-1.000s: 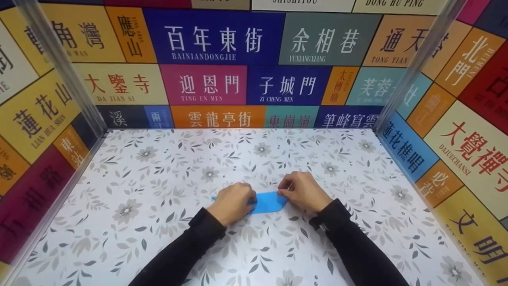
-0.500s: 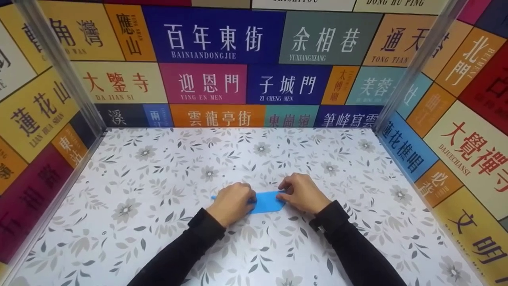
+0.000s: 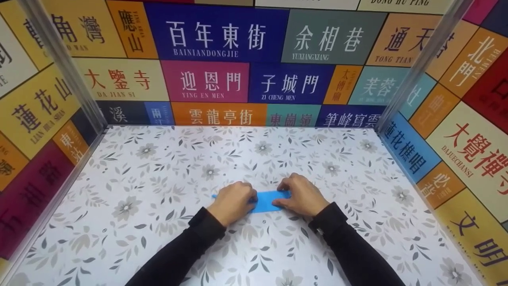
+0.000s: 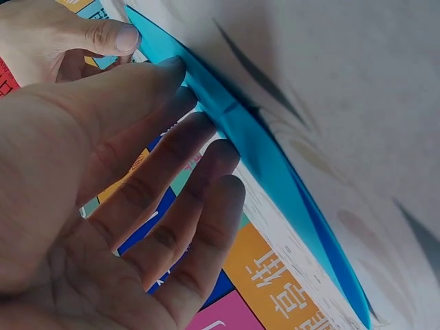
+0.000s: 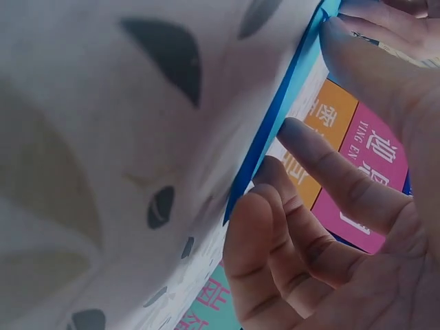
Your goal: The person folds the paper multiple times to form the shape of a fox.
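Observation:
A blue folded paper strip (image 3: 266, 201) lies on the patterned table between the two hands. Its layers show at the edge in the left wrist view, where they bulge slightly apart. The left hand (image 3: 235, 202) lies over the left part of the paper, hiding most of that end. Its fingertips (image 4: 223, 155) press along the paper, fingers fairly straight. At the paper's right end is the right hand (image 3: 303, 194), thumb and forefinger spread apart. The thumb touches the paper, and the other fingertips (image 5: 292, 130) rest along its edge; the hand hides that end.
The white table (image 3: 178, 246) has a grey leaf and flower print. Colourful panels with Chinese lettering (image 3: 218, 37) stand behind and at both sides. Clear strips (image 3: 75, 87) run up the two back corners. Both arms wear black sleeves (image 3: 174, 248).
The right thumb has slid left and toward the person along the paper, spreading from the forefinger. The paper's pointed right end is now covered by that hand. The left hand stays put.

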`<state>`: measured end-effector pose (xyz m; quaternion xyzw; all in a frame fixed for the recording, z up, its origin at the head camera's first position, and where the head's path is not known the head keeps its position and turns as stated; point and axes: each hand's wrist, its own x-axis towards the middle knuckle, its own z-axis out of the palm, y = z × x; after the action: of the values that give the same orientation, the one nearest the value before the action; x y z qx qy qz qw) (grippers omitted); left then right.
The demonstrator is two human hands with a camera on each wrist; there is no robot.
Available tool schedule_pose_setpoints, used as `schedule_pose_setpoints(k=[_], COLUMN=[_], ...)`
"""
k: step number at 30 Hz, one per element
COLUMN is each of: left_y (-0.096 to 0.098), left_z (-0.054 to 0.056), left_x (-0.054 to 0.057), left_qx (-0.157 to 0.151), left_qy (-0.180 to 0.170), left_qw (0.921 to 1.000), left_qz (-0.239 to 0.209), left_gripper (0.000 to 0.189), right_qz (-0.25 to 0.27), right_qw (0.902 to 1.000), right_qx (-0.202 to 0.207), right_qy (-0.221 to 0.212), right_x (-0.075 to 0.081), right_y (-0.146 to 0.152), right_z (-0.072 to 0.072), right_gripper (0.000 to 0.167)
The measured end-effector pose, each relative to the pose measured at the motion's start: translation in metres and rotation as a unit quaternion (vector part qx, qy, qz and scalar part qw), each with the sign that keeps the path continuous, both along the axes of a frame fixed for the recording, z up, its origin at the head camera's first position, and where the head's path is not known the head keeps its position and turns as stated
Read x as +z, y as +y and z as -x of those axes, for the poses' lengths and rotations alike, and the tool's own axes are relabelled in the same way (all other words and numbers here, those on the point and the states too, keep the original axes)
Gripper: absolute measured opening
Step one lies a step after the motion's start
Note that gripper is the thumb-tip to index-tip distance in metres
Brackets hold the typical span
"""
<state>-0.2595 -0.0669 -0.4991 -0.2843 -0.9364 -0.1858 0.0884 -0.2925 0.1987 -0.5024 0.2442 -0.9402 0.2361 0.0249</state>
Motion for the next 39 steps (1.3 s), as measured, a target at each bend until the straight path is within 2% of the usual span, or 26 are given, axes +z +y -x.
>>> schedule_pose_setpoints(k=[8,17,21,29,39], left_y=[0.000,-0.011,-0.015,-0.017,-0.021], left_z=[-0.001,0.004,0.004,0.005,0.008], left_x=[0.000,0.003,0.004,0.004,0.004], left_qx=[-0.005,-0.057,-0.068,-0.077,-0.104], left_qy=[0.008,-0.018,-0.018,-0.014,-0.036], left_qw=[0.9999,0.9980,0.9971,0.9963,0.9938], left_qz=[0.013,0.022,0.031,0.035,0.018], left_gripper=[0.004,0.011,0.013,0.014,0.019], right_qz=[-0.023,-0.046,-0.043,0.003,0.059], right_qw=[0.9994,0.9978,0.9978,0.9988,0.9981], right_qx=[-0.026,-0.041,-0.040,-0.039,0.014], right_qy=[0.003,0.025,0.030,0.028,-0.007], right_x=[-0.002,-0.001,0.000,0.011,0.021], right_y=[-0.002,-0.005,-0.006,0.000,0.007], right_z=[-0.003,-0.006,-0.004,-0.002,-0.004], right_gripper=[0.055,0.051,0.045,0.018,0.009])
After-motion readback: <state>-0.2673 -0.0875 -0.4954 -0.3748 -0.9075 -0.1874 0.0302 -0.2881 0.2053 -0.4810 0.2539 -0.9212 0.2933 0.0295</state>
